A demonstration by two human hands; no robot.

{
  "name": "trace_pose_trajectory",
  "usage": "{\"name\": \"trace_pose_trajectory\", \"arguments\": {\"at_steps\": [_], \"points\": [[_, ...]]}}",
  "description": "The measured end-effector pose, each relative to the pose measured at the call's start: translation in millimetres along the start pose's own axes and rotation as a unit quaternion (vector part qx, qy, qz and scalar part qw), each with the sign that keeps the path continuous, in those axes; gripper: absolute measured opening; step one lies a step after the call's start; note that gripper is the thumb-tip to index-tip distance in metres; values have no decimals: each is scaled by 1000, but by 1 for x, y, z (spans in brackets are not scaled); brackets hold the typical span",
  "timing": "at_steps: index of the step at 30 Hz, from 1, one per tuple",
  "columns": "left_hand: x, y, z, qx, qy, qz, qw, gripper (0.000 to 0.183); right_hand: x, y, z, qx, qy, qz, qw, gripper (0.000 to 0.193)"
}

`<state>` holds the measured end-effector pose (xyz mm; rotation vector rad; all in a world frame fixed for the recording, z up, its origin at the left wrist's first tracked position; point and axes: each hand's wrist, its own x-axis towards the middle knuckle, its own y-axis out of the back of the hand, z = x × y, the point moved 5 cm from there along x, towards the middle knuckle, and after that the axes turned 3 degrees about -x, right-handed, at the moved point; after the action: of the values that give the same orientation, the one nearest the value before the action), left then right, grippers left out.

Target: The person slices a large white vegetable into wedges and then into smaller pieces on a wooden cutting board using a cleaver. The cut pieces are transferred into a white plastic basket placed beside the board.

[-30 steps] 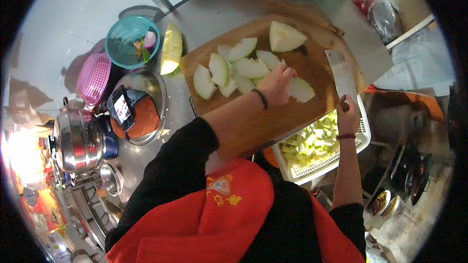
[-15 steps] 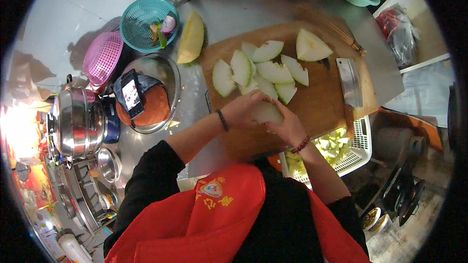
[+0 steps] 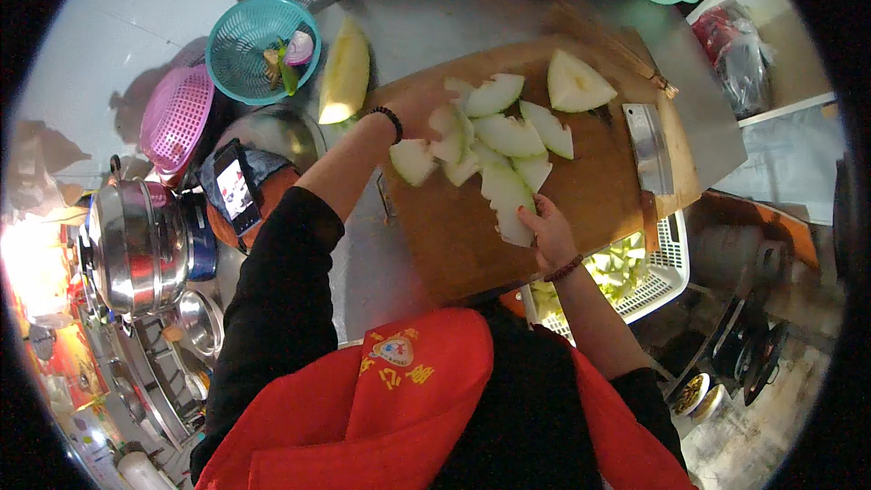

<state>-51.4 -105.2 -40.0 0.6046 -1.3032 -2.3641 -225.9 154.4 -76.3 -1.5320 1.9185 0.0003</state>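
Your right hand (image 3: pixel 547 231) closes its fingers on a pale melon slice (image 3: pixel 508 204) at the near edge of the pile on the wooden cutting board (image 3: pixel 472 245). Your left hand (image 3: pixel 419 109) rests on the far slices (image 3: pixel 451 122), grip unclear. A cleaver (image 3: pixel 649 150) lies right, on the steel counter (image 3: pixel 435 14).

teal basket (image 3: pixel 249 41), pink basket (image 3: pixel 175 115), steel pot (image 3: pixel 136 245), phone (image 3: pixel 234 191).

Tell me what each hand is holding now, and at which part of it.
The right hand grips a pale green peeled melon slice at its near end. The left hand rests on the heap of melon slices; whether it has a grip there cannot be told.
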Motion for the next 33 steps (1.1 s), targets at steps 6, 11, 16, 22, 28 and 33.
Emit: {"name": "trace_pose_trajectory", "arguments": {"at_steps": [6,11,16,22,28,33], "points": [[-5,8,0,-30,-99,31,994,54,-12,4,-11,-23,58,50,997,42],[-44,14,17,-274,-39,6,961,27,-17,14,-27,-273,265,148,913,41],[-87,-19,82,-337,-131,57,931,19,-21,7,-33,-371,270,144,877,33],[-98,-64,128,-196,-195,173,945,26,-34,-29,-42,-552,411,44,724,33],[-123,-93,104,-183,-127,222,949,30,-27,-27,-32,-597,442,30,669,31],[-140,-116,100,-161,-94,205,961,40,-25,-16,-20,-601,374,-16,706,42]]}}
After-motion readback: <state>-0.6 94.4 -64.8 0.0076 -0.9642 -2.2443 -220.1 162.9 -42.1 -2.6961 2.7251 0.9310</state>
